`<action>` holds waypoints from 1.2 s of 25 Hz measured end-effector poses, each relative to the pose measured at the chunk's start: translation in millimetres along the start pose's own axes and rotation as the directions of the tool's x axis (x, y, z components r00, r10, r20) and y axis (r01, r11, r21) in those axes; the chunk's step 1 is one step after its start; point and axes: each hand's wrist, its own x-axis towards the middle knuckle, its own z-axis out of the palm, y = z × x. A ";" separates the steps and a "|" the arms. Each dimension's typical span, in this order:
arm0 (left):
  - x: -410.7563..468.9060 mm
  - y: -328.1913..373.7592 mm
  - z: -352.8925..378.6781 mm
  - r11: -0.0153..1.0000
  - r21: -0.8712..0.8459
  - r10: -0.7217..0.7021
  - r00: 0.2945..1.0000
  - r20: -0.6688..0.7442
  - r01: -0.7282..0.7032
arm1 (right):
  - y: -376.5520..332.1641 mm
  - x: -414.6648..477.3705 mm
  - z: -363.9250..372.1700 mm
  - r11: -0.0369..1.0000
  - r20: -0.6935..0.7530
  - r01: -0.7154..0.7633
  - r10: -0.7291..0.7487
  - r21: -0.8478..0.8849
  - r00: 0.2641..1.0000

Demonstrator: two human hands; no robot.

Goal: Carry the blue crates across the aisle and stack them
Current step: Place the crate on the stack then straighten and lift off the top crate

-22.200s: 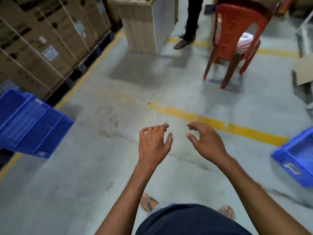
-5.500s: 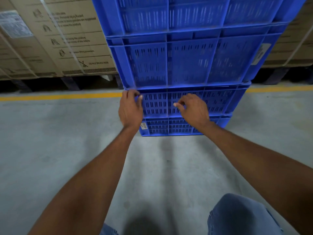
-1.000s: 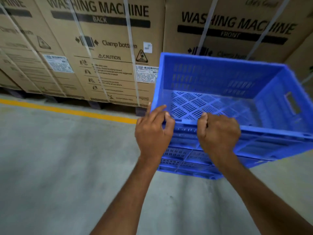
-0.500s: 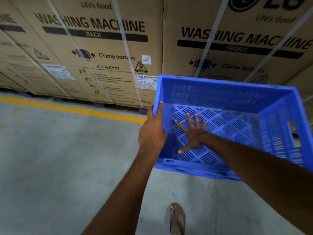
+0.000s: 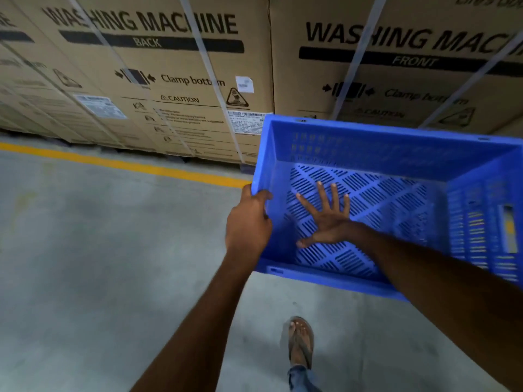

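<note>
While the left hand grips the left wall of the blue crate near its front corner, w/ the thumb hooked over the rim to the inside and the rest of the hand on the outside, the right hand lies flat inside the crate, fingers straight and spread, palm down on the slotted bottom. This hand grasps nothing; it only presses on the plastic. The crate holds nothing but the hand, its open side is up, and it is held in the air above the concrete floor, on the right side of the view and close in front of the person. Its right wall is blurred, so the pale mark there is perhaps a label, but I cannot tell. Behind the crate stands a row of big cardboard cartons printed "WASHING MACHINE", bound w/ white straps. Along their base a yellow line runs on the floor. Below the crate one foot in a sandal is on the floor.
</note>
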 end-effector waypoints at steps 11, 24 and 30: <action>-79.2 -21.7 -26.0 0.970 0.072 0.210 0.951 0.229 -0.231 | -32.4 -239.7 49.2 0.955 -0.563 -0.164 0.278 0.246 0.779; -99.8 -45.3 -0.2 0.937 -0.261 0.273 0.953 0.133 -0.232 | -37.4 -230.6 39.5 0.883 -0.231 -0.354 0.431 0.309 0.873; -95.2 -42.5 2.1 0.950 -0.169 0.287 0.949 0.134 -0.263 | -30.7 -231.0 37.3 0.890 -0.237 -0.347 0.420 0.295 0.876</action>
